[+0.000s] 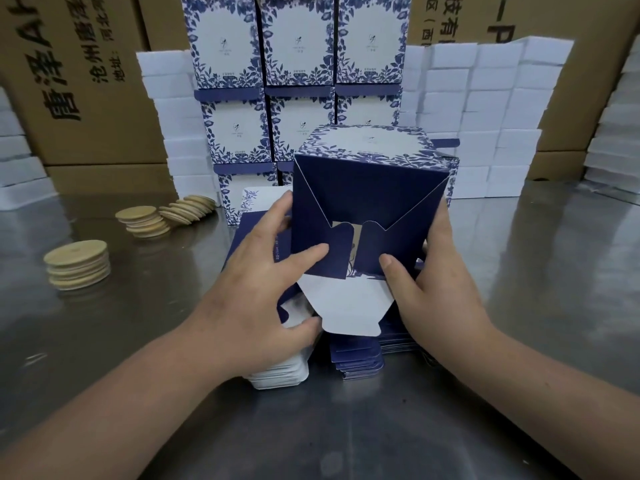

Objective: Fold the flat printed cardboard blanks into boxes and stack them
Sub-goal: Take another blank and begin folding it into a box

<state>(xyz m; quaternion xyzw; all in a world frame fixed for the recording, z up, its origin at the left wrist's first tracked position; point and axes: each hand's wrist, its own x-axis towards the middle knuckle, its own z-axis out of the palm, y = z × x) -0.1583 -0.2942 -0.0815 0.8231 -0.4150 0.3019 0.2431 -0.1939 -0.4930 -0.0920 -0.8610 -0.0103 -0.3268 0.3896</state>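
A half-formed blue-and-white printed box [367, 192] is held up over the table centre, its dark blue bottom flaps facing me and one white flap [346, 311] hanging down open. My left hand [263, 285] grips its left side, thumb pressing a blue flap. My right hand [429, 282] holds the right side, thumb on the other flap. Under the hands lies a pile of flat blanks [360, 358]. Finished boxes [298, 64] stand stacked at the back.
Stacks of round wooden lids [78, 265] lie on the steel table [381, 427] at the left. White foam blocks [485, 116] are piled both sides of the finished boxes. Large brown cartons [86, 81] stand behind.
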